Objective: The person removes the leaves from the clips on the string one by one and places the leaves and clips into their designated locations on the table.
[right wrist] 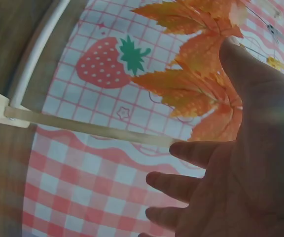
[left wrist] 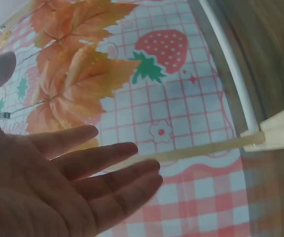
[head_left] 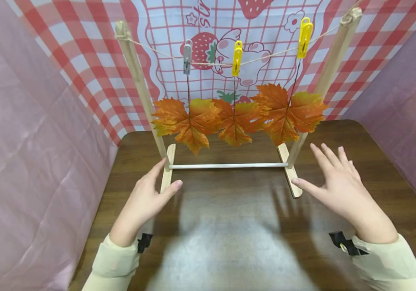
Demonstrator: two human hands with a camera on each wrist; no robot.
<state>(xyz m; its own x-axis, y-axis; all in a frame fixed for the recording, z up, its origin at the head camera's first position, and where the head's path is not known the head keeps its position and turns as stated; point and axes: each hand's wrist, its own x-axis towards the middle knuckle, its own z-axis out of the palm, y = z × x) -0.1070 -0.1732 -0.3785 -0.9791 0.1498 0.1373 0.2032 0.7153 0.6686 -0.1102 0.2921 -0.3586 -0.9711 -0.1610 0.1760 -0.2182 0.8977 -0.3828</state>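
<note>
A wooden frame with a left post [head_left: 139, 85], a right post [head_left: 333, 60] and a white crossbar [head_left: 230, 165] stands on the table. From the string [head_left: 269, 53] tied between its posts hang three orange maple leaves, a left one [head_left: 190, 121], a middle one [head_left: 235, 123] and a right one [head_left: 288, 115]. A grey clothespin [head_left: 188, 56] and two yellow ones [head_left: 237, 58] pinch their stems. My left hand [head_left: 146, 202] is beside the left foot, fingers spread, holding nothing. Near the right foot [head_left: 292, 182], my right hand [head_left: 342, 190] spreads its fingers, also holding nothing.
A brown wooden table [head_left: 226, 226] lies under the frame. Behind it hangs a red-and-white checked cloth [head_left: 95, 52] with strawberry prints. Pink cloth [head_left: 37, 141] drapes the left side, and similar cloth [head_left: 404, 101] the right.
</note>
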